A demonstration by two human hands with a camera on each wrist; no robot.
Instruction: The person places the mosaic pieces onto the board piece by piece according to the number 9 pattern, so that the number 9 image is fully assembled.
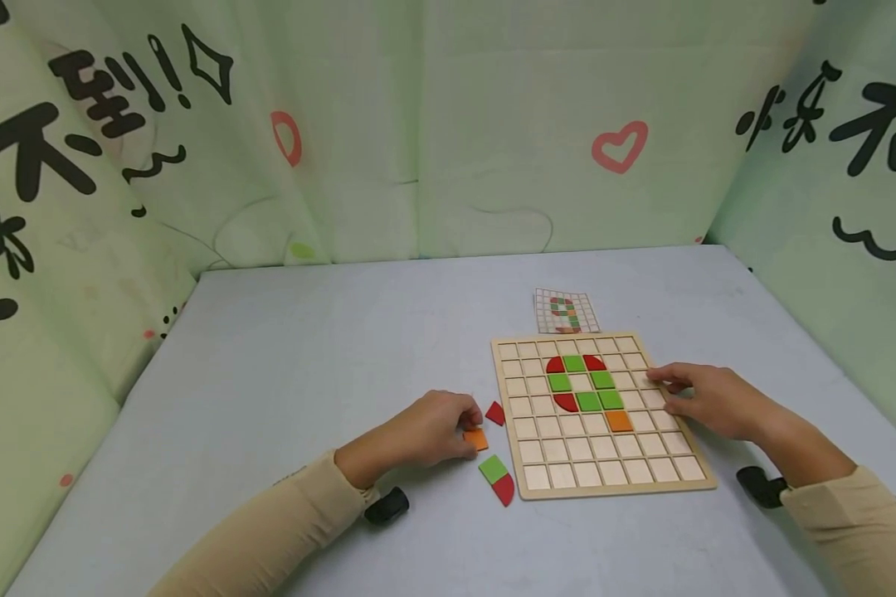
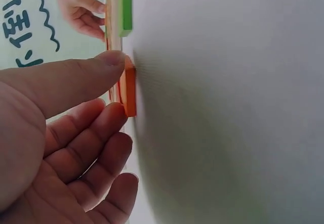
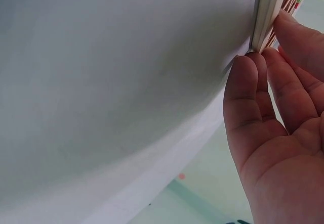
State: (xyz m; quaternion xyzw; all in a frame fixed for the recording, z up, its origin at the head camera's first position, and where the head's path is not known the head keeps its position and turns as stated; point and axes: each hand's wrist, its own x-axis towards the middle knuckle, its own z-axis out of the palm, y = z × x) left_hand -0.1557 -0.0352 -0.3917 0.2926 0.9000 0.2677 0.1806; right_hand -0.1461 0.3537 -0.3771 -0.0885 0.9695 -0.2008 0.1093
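Note:
My left hand [image 1: 433,427] pinches an orange square tile [image 1: 479,439] at the table surface, left of the wooden grid board [image 1: 560,477]. In the left wrist view, thumb and index finger meet the edges of this tile [image 2: 130,90]; the other fingers curl loosely below. At the board's right edge, my right hand [image 1: 724,402] holds the rim, thumb on top and fingers against the side in the right wrist view. Red quarter-round and green square tiles [image 1: 588,401] form a ring on the board, with an orange tile [image 1: 619,421] at its lower right.
A red tile [image 1: 496,413] lies beside the board's left edge. Nearer me are a green square tile [image 1: 494,469] and a red rounded tile [image 1: 504,490], touching. Behind the board stands a printed pattern card [image 1: 588,319]. Printed curtains [image 1: 455,191] surround the white table [image 1: 306,356].

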